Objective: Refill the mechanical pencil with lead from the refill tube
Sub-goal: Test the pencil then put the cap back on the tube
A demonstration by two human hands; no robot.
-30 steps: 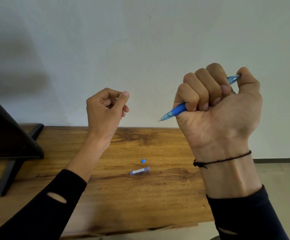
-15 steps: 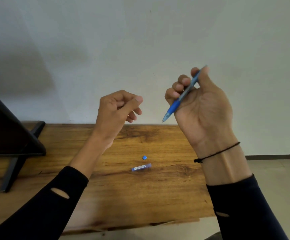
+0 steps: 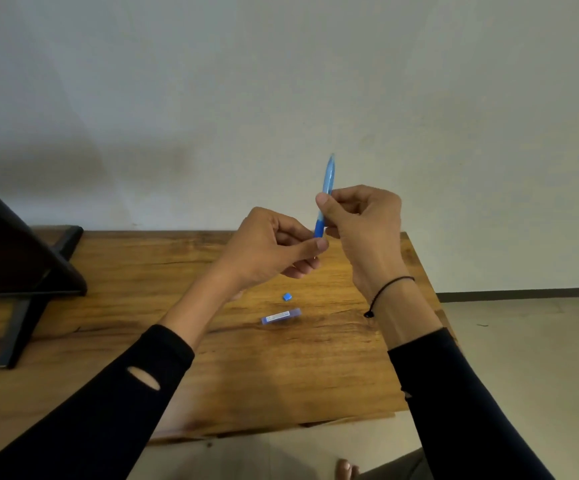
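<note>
The blue mechanical pencil stands almost upright above the wooden table, pale translucent end up and darker blue grip end down. My right hand pinches its middle between thumb and fingers. My left hand is closed at the pencil's lower end, thumb and forefinger touching the grip, and its fingers hide the tip. The bluish refill tube lies flat on the table below my hands. A small blue cap sits just beyond it.
A black angled stand occupies the table's left end. A pale wall rises behind the table's far edge. The table's right edge drops to a tiled floor. A bare foot shows below the near edge.
My right hand has lowered and turned the pencil from a leftward slant to nearly upright, going from a fist to a fingertip pinch. My left hand has moved right to the pencil's lower end.
</note>
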